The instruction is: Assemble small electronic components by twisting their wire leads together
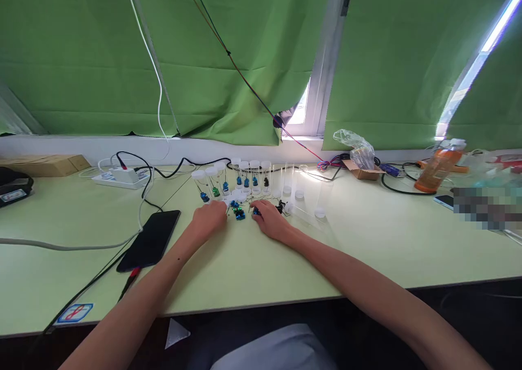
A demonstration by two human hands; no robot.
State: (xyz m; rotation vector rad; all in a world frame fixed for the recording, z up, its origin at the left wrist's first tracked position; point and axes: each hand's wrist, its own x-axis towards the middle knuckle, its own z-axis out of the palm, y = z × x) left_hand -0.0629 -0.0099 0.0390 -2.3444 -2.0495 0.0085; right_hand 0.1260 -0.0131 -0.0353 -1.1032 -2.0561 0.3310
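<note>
**Two hands at a small bunch of blue parts (239, 214)**

Read the clock from that bunch, which lies on the tabletop (367, 250) between the hands.

The tabletop is pale yellow-green and carries everything here. One black phone (149, 241) lies toward 8 o'clock, and one bottle (438, 168) of orange liquid stands far out between 2 and 3.

The left hand (210, 219), at 9 o'clock, is curled with its knuckles up; its fingertips are hidden, so I cannot tell whether it pinches anything. The right hand (269, 217), at 3 o'clock, is half curled, fingers bent down over another blue part; whether it grips or only touches that part, I cannot tell.

Seven capped tubes (244, 175), clear with white lids, stand from 10 to 1 o'clock: five hold a blue piece, one a green, one a black. At least three more clear tubes (287, 178) stand around 2 o'clock, and one lies toward 3, near the right hand.

Loose white caps (238, 196) overlap at 12 o'clock, too crowded to count. The blue parts show green and black touches; they are too small to count surely.
</note>
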